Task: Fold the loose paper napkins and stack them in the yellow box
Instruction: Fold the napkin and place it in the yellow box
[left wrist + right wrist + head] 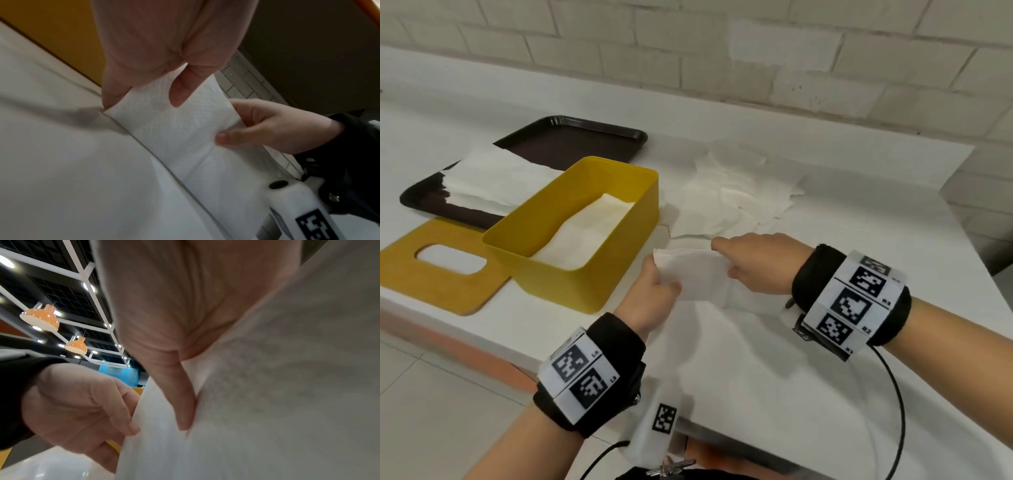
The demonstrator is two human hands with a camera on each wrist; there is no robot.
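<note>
Two hands share one napkin [695, 274] just above the worktop [774, 359], its left end pinched in the left hand [650, 301], its right end in the right hand [760, 263], with the yellow box [585, 233] just leftward, nearer the left hand.

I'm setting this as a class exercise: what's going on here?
A person holds one paper napkin between both hands, the left hand and right hand each pinching an end, just right of the yellow box. Folded napkins already lie inside the box. More loose napkins wait on the white counter.
</note>
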